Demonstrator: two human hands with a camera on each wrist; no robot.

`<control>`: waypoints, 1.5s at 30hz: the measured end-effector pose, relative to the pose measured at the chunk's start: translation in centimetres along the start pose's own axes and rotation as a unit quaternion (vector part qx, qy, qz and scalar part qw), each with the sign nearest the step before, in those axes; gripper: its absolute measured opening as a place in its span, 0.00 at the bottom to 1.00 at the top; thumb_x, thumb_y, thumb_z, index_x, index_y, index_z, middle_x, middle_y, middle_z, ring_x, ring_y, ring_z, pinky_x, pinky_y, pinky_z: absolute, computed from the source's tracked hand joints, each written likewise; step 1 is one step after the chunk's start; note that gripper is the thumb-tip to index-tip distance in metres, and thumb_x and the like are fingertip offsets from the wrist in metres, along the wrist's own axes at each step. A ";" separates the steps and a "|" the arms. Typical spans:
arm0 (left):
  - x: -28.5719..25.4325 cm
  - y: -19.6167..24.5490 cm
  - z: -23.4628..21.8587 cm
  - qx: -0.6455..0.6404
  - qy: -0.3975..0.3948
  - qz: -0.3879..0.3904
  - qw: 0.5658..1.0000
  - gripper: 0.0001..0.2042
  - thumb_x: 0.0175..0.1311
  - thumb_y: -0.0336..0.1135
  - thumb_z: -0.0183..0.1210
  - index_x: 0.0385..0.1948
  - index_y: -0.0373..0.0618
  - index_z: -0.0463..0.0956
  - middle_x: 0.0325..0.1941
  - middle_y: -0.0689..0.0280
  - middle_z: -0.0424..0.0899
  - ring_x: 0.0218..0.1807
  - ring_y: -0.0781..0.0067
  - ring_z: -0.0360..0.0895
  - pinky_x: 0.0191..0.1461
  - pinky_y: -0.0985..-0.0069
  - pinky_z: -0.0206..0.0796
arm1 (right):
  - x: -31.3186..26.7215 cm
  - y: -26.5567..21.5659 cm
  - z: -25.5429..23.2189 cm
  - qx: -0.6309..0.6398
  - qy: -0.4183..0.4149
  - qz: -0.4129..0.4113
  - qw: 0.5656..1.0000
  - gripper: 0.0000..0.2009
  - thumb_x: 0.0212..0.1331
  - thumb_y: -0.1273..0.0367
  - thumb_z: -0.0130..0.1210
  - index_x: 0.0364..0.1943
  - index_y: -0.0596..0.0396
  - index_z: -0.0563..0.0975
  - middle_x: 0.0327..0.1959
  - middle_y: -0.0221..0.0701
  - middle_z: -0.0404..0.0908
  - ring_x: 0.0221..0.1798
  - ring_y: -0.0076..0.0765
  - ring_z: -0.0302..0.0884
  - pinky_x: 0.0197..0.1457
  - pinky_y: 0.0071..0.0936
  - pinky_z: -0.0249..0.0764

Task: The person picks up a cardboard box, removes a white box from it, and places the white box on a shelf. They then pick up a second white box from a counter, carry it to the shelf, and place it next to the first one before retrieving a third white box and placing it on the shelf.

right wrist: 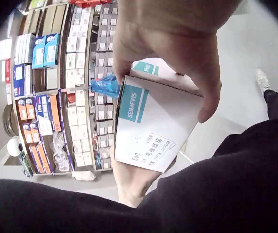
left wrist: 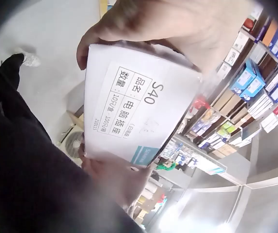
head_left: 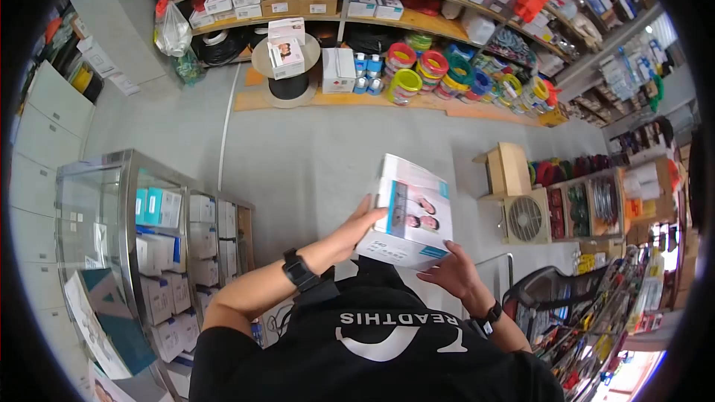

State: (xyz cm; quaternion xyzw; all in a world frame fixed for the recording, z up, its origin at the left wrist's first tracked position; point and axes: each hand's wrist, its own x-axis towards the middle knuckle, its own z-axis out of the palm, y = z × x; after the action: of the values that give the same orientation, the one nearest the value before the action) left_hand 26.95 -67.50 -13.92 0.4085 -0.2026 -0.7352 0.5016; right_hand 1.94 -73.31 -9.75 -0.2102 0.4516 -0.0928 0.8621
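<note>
A white cardboard box [head_left: 417, 212] with a picture of people and teal patches is held in front of the black shirt. My left hand [head_left: 353, 235] grips its left side, thumb over the top face. At the lower right corner, my right hand [head_left: 456, 277] holds the other side with curled fingers. The left wrist view shows the end face of the box [left wrist: 134, 111], printed S40 above a label table. In the right wrist view, the right hand [right wrist: 173, 43] spans the box [right wrist: 153, 121] across its edges, and the left hand [right wrist: 134, 179] supports the opposite side.
A glass cabinet [head_left: 130, 201] with boxes stands at the left. Ahead, a cable spool [head_left: 289, 88] carries two boxes, beside colourful wire coils [head_left: 432, 65] under loaded shelves [head_left: 417, 11]. To the right are a fan unit [head_left: 526, 218] and a mesh chair [head_left: 547, 290].
</note>
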 end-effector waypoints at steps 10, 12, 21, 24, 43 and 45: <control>23.5 11.8 2.2 0.037 -0.014 -0.019 0.999 0.44 0.60 0.52 0.50 0.65 0.37 0.28 0.68 0.51 0.46 0.68 0.62 0.49 0.65 0.70 0.51 | 10.4 -22.9 -7.9 -0.002 -0.007 -0.049 0.999 0.34 0.52 0.52 0.54 0.58 0.57 0.59 0.55 0.47 0.65 0.55 0.50 0.66 0.58 0.44 0.63; 26.2 15.0 3.0 0.038 -0.053 -0.026 0.998 0.43 0.61 0.51 0.50 0.65 0.41 0.29 0.69 0.53 0.46 0.69 0.64 0.48 0.65 0.70 0.51 | 12.2 -27.3 -8.7 0.003 0.004 -0.049 0.999 0.31 0.53 0.55 0.55 0.57 0.57 0.60 0.54 0.46 0.66 0.53 0.48 0.68 0.58 0.42 0.64; 43.0 21.6 -0.5 0.103 -0.028 -0.081 0.991 0.50 0.50 0.56 0.60 0.67 0.54 0.31 0.72 0.60 0.37 0.69 0.52 0.44 0.58 0.44 0.53 | 22.8 -43.3 -12.7 -0.008 0.020 -0.037 0.999 0.32 0.52 0.56 0.56 0.57 0.56 0.60 0.53 0.44 0.66 0.54 0.45 0.67 0.58 0.41 0.66; 51.2 24.5 -3.1 0.118 -0.054 -0.081 0.988 0.48 0.51 0.53 0.60 0.67 0.55 0.33 0.71 0.60 0.40 0.70 0.55 0.44 0.58 0.47 0.54 | 27.8 -49.1 -14.1 -0.018 0.027 -0.060 0.998 0.31 0.52 0.57 0.55 0.58 0.56 0.59 0.54 0.43 0.65 0.54 0.44 0.66 0.58 0.40 0.65; 87.4 36.6 -14.5 0.345 0.296 0.050 0.890 0.29 0.56 0.46 0.57 0.56 0.38 0.63 0.55 0.53 0.68 0.57 0.60 0.66 0.59 0.71 0.57 | 59.8 -83.0 -24.4 -0.126 -0.059 -0.086 0.987 0.30 0.52 0.58 0.52 0.58 0.55 0.58 0.53 0.35 0.68 0.54 0.37 0.67 0.56 0.37 0.66; 92.1 37.8 -19.5 0.417 0.407 0.167 0.795 0.25 0.53 0.42 0.58 0.50 0.38 0.67 0.50 0.51 0.72 0.53 0.53 0.68 0.57 0.67 0.60 | 65.9 -86.1 -24.8 -0.165 -0.078 -0.094 0.979 0.30 0.51 0.58 0.52 0.58 0.55 0.58 0.53 0.34 0.68 0.55 0.36 0.67 0.55 0.36 0.66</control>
State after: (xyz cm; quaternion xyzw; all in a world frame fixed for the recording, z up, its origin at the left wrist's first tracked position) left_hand 49.23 -164.12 -35.15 0.7995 -0.3312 -0.2503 0.4340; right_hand 22.09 -180.23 -32.55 -0.3977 0.3704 -0.0806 0.8355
